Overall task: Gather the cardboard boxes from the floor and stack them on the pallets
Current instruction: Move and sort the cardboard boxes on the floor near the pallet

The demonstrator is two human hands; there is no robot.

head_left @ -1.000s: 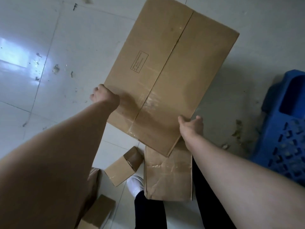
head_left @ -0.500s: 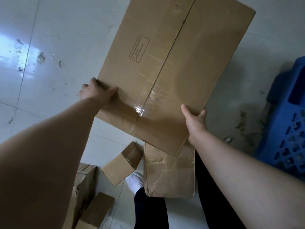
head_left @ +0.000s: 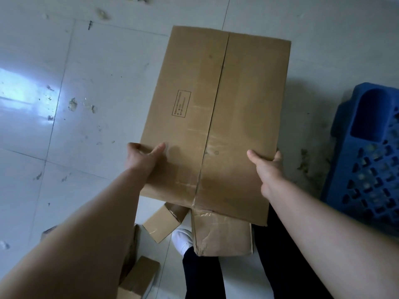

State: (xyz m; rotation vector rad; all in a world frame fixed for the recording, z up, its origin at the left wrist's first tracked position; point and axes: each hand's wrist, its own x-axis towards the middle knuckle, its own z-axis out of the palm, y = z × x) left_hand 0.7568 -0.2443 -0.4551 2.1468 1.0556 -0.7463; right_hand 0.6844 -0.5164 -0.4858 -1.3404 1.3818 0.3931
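A large brown cardboard box with a taped middle seam and a small printed label hangs in the air in front of me, long side pointing away. My left hand grips its left edge, thumb on top. On the right edge my right hand grips it the same way. A blue plastic pallet lies on the floor at the right edge, apart from the box.
Below the held box a crumpled medium box lies between my legs. A small box lies on the floor by my white shoe. More boxes sit at the bottom left. The grey tiled floor carries scraps of debris.
The large box has turned clockwise so its long side now points straight away from me. Both hands kept their hold on its edges, and the view shifted.
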